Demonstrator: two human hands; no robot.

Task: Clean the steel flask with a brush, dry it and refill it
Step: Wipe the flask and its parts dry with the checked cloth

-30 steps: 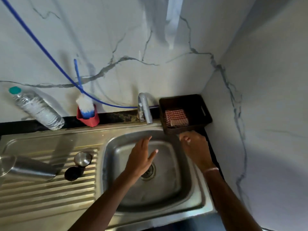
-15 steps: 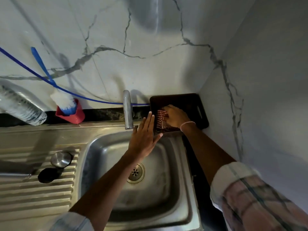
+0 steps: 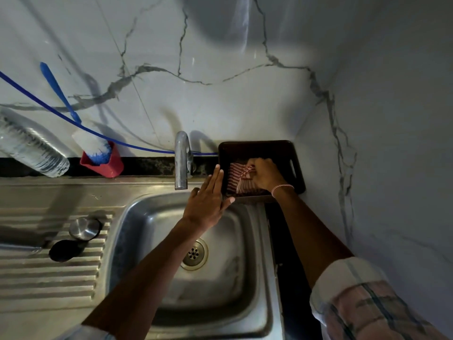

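Observation:
My right hand (image 3: 266, 175) is inside the dark tray (image 3: 297, 165) at the back right and pinches the red-and-white striped cloth (image 3: 236, 181), lifting a fold of it. My left hand (image 3: 208, 200) hovers with straight fingers over the back of the sink basin (image 3: 235, 278), beside the tray's front left corner. The blue-and-white bottle brush (image 3: 92, 146) stands in a red holder (image 3: 105, 165) against the wall. A steel cap (image 3: 84, 228) and a black lid (image 3: 65, 250) lie on the drainboard (image 3: 44, 273). The flask is out of view apart from a sliver at the left edge.
The steel tap (image 3: 182, 160) stands just left of my left hand. A clear plastic water bottle (image 3: 31, 148) leans at the far left. A blue hose (image 3: 137, 146) runs along the marble wall. The side wall closes in on the right.
My right hand has reached from the sink's rim into the tray and taken hold of the cloth. My left hand has moved up toward the tray. The view has shifted right.

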